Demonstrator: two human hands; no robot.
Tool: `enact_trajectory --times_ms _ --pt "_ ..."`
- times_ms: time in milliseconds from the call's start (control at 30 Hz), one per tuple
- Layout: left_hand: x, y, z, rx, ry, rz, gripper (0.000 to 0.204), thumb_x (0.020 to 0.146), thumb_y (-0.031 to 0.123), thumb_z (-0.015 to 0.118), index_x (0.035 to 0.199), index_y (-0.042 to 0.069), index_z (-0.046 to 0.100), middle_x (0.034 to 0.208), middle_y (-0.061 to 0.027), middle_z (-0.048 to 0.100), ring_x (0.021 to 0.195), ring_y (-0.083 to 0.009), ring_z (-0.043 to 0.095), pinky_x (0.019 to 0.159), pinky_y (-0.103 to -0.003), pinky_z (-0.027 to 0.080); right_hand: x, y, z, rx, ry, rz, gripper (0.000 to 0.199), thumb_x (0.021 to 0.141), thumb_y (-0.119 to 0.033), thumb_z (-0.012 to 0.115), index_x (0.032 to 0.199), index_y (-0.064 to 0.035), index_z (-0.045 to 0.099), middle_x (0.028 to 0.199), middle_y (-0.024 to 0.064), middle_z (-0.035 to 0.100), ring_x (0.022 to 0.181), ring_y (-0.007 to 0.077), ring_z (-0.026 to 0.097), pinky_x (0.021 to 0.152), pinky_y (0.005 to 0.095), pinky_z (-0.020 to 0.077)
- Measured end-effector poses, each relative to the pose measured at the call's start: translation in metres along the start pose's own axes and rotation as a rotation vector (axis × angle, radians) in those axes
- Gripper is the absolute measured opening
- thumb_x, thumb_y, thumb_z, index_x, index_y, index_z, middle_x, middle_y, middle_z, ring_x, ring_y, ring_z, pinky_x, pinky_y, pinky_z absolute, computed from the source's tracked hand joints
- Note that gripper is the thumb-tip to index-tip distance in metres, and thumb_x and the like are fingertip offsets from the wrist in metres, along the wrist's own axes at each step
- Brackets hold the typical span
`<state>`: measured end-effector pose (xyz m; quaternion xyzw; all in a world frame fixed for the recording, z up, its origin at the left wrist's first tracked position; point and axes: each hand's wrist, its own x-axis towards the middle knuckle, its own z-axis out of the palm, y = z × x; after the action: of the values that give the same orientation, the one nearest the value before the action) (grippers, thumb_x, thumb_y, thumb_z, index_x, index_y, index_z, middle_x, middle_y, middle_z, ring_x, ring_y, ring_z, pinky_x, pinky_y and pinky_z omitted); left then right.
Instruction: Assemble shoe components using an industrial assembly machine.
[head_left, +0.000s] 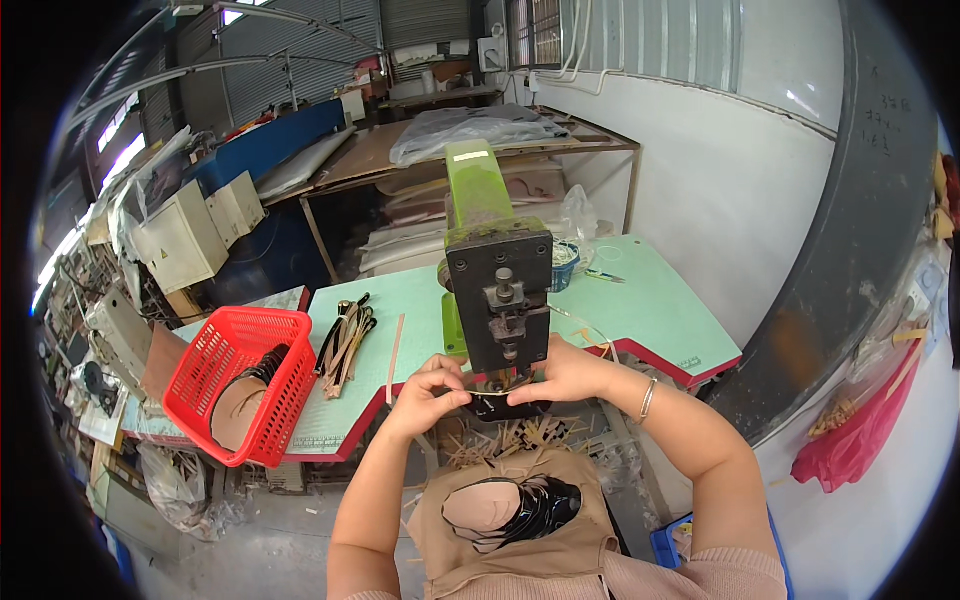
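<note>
A green machine with a black head plate (pixel 497 285) stands in front of me. Both my hands are at its foot, one on each side of the working point. My left hand (pixel 430 393) is closed in a pinch on the left end of a thin pale strip (pixel 488 393). The thumb and fingers of my right hand (pixel 563 374) pinch the strip's right end. The strip runs level under the machine's tool, whose tip is partly hidden. On my lap, over a brown apron (pixel 440 545), lie beige insoles with glossy black straps (pixel 535 508).
A red basket (pixel 240 380) on the left of the green table (pixel 660 300) holds more insoles and black straps. Beside it lies a bundle of straps (pixel 346 345). A blue basket (pixel 563 268) and snips (pixel 604 276) sit behind the machine. Offcuts (pixel 520 440) pile beneath the machine.
</note>
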<state>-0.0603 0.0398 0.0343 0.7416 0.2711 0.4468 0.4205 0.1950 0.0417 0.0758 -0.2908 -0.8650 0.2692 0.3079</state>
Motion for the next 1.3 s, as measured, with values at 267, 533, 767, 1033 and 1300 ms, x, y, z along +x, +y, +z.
enact_trajectory --times_ms 267,533,767,1033,1300 --pt "0.0 0.019 0.012 0.178 -0.064 0.144 0.021 0.071 0.017 0.074 0.078 0.004 0.059 0.103 -0.0086 0.05 0.103 -0.0226 0.048 0.091 -0.034 0.037 0.005 -0.031 0.006 -0.106 0.14 -0.076 0.054 0.063 -0.035 0.077 0.106 -0.0082 0.06 0.105 0.0129 0.057 0.096 0.0289 0.057 0.083 0.0375 0.047" --pt "-0.003 0.014 0.024 0.002 0.05 0.006 0.015 0.073 0.012 0.072 0.071 0.004 0.059 0.097 -0.0045 0.049 0.092 -0.015 0.048 0.081 -0.028 0.038 0.001 -0.006 -0.027 -0.057 -0.244 0.087 0.042 0.069 -0.046 0.07 0.078 -0.0056 0.067 0.078 0.0095 0.06 0.093 0.024 0.045 0.082 0.0343 0.0387" --pt "-0.001 -0.005 0.01 -0.192 0.014 -0.048 0.015 0.076 0.014 0.07 0.072 0.004 0.059 0.1 -0.0026 0.047 0.088 -0.0102 0.045 0.074 -0.021 0.037 0.003 -0.009 -0.005 0.158 -0.074 0.106 0.047 0.067 -0.035 0.075 0.095 0.0004 0.062 0.104 0.0162 0.054 0.083 0.0255 0.059 0.073 0.0327 0.0486" --pt "-0.002 0.015 0.028 0.087 0.039 0.088 0.018 0.071 0.014 0.073 0.071 0.004 0.059 0.098 -0.0084 0.052 0.095 -0.0203 0.051 0.084 -0.031 0.039 0.006 -0.027 -0.035 -0.025 -0.186 0.033 0.037 0.066 -0.033 0.075 0.073 -0.0009 0.057 0.09 0.0111 0.059 0.089 0.024 0.056 0.075 0.0325 0.0445" --pt "-0.001 0.011 0.032 0.152 0.108 0.114 0.018 0.072 0.016 0.073 0.072 0.004 0.06 0.098 -0.0084 0.051 0.096 -0.0208 0.05 0.084 -0.032 0.04 0.006 -0.011 -0.046 -0.094 -0.374 0.018 0.044 0.07 -0.042 0.071 0.057 -0.0055 0.049 0.087 0.0099 0.062 0.099 0.0281 0.051 0.084 0.0353 0.041"
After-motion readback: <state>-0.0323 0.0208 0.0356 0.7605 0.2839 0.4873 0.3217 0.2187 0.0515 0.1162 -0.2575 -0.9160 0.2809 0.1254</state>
